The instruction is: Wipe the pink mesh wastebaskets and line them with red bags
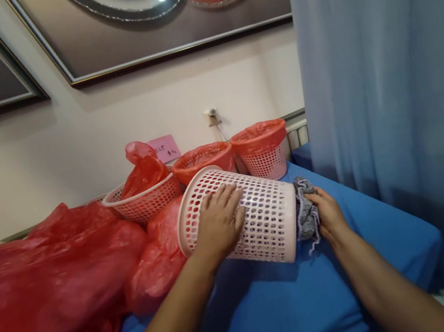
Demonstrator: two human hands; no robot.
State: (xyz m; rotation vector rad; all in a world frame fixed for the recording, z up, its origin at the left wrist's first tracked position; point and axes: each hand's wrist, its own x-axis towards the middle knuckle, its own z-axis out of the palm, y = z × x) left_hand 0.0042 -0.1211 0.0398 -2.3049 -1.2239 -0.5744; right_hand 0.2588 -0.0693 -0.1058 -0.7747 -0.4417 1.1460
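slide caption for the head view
Left hand on tipped pink basket, right hand holding gray cloth at its base.

The basket (261, 207) is smooth plastic with a light gloss, its wall pierced all over. The rag (309, 216) is rough, matt cloth with frayed, stringy edges. The bags (52, 276) are thin plastic film, crinkled and shiny; the bin (265, 161) is perforated plastic, lined with the same sort of glossy film. The sheet (383, 229) looks like smooth, matt cloth, the curtain (374, 82) soft, folded fabric. The card (167, 148) looks like matt paper.
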